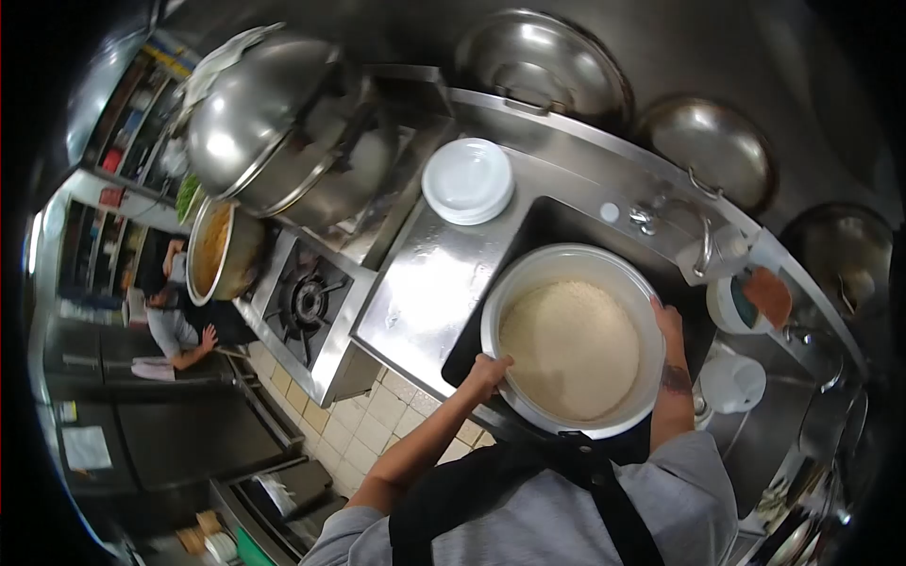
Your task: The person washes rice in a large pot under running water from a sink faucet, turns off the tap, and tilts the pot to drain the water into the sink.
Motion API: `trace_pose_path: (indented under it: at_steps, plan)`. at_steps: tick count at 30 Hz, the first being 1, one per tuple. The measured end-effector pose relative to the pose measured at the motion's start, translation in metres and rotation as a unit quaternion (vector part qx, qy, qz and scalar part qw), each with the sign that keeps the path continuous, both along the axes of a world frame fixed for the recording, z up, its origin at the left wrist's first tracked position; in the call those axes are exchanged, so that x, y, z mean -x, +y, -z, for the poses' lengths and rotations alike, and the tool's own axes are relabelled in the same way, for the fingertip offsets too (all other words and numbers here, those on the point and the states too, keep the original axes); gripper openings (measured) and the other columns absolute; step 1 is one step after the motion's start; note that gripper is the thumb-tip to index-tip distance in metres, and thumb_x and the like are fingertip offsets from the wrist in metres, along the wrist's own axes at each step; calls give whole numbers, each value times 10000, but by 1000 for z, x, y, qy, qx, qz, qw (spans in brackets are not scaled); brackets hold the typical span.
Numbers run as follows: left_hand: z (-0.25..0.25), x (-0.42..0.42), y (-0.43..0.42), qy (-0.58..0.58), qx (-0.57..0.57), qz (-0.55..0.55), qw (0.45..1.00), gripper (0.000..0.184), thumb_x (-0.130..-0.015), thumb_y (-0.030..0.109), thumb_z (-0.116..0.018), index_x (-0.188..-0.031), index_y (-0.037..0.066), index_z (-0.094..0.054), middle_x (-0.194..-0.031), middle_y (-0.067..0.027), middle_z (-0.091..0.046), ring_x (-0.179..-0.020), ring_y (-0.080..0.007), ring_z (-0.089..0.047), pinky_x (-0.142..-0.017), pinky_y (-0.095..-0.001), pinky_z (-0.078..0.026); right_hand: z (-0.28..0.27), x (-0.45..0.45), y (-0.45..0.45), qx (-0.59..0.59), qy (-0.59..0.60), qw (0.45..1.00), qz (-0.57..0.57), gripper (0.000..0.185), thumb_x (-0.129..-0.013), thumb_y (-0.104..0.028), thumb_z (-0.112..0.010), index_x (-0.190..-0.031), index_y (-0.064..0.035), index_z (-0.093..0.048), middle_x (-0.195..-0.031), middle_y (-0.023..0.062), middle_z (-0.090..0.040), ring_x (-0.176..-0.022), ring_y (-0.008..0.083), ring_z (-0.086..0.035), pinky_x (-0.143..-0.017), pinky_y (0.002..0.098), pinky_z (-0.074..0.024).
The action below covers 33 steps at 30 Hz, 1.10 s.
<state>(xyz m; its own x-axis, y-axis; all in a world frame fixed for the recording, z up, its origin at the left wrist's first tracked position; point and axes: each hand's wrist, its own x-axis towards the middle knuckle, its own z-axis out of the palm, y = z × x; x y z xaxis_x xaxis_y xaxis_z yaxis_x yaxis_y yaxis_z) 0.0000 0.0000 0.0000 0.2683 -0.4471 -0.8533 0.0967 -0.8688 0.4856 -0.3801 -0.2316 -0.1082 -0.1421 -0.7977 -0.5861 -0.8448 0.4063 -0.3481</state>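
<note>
A large metal pot (493, 304) filled with pale grain (571, 344), perhaps rice in cloudy water, sits over the dark sink basin (557, 222). My left hand (488, 374) is closed on the pot's left rim. On the right side, my right hand (668, 321) grips the same rim with its fingers partly hidden behind the edge. Above the basin is the faucet (703, 247). A stack of white plates (467, 179) stands on the steel counter (425, 292) to the left of the sink.
Left are a gas burner (310, 300), a big domed steel vessel (255, 123) and a pot of orange food (209, 250). Another person (175, 325) stands far left. White containers (731, 382) are right of the sink. Woks (708, 151) hang on the back wall.
</note>
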Motion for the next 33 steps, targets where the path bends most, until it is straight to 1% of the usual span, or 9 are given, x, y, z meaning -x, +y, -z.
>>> trace_pose_path:
  at_steps: [8, 12, 14, 17, 20, 22, 23, 26, 33]
  plan:
    - [84, 16, -13, 89, -19, -53, 994, 441, -753, 205, -629, -974, -154, -501, -842, -178, -597, -687, -279, -625, -552, -403, -518, 35, 23, -9, 10, -32, 995, 92, 876, -802, -662, -403, -1157, 134, -484, -1199, 322, -473, -1148, 416, -454, -956, 393, -381]
    - [140, 1, 14, -16, 123, 304, 944, 414, -727, 177, -663, -1044, -45, -517, -902, -146, -619, -933, -309, -595, -785, -450, -496, 38, 29, 5, 57, -27, 995, 76, 768, -814, -558, -477, -1152, 132, -479, -1163, 306, -507, -1126, 399, -479, -946, 395, -389]
    - [131, -1, 5, -119, 220, 595, 764, 439, -709, 181, -684, -1083, 21, -520, -975, -131, -613, -1035, -309, -555, -878, -463, -458, 36, 35, 4, 34, 34, 999, 13, 640, -806, -476, -544, -1117, 82, -536, -1103, 278, -560, -1079, 382, -523, -919, 398, -412]
    - [103, 9, -8, -50, 130, 509, 850, 482, -695, 210, -698, -1124, 90, -515, -1064, -121, -577, -1006, -308, -567, -855, -440, -465, -4, 26, 9, 167, -7, 984, -63, 403, -781, -308, -615, -1034, 5, -600, -1012, 219, -620, -980, 341, -591, -841, 380, -461]
    - [116, -3, -3, -73, 231, 562, 791, 518, -710, 252, -681, -1144, 41, -494, -1115, -179, -522, -1057, -327, -526, -845, -443, -456, -86, -4, 20, 229, -102, 966, -65, 242, -788, -154, -574, -996, -36, -612, -940, 184, -632, -852, 325, -623, -755, 396, -489]
    - [69, 36, -27, -180, -1, 203, 962, 531, -711, 259, -675, -1137, 2, -490, -1101, -210, -514, -1073, -341, -501, -855, -426, -444, -159, -23, 33, 328, -140, 934, 35, 219, -784, -62, -530, -987, -30, -606, -917, 185, -622, -805, 326, -617, -725, 400, -483]
    - [51, 52, -33, -216, -121, 1, 969, 539, -711, 262, -673, -1133, -17, -488, -1094, -226, -510, -1080, -348, -488, -860, -417, -438, -193, -31, 40, 375, -157, 910, 84, 222, -782, -16, -508, -983, -27, -603, -905, 185, -617, -782, 327, -614, -711, 402, -481]
    - [46, 32, -13, -300, 147, 144, 932, 550, -714, 271, -662, -1124, -50, -485, -1098, -255, -493, -1099, -355, -457, -883, -403, -421, -270, -59, 55, 499, -143, 848, 107, 261, -766, 62, -454, -973, -10, -596, -854, 178, -593, -741, 341, -587, -690, 421, -462]
    - [-12, 18, 20, -129, 266, 87, 951, 430, -772, 138, -614, -1137, -60, -499, -1074, -191, -565, -990, -238, -559, -843, -311, -443, -305, -131, 48, 449, -47, 887, -99, 235, -788, 6, -443, -962, -6, -601, -893, 195, -581, -845, 383, -572, -725, 453, -451]
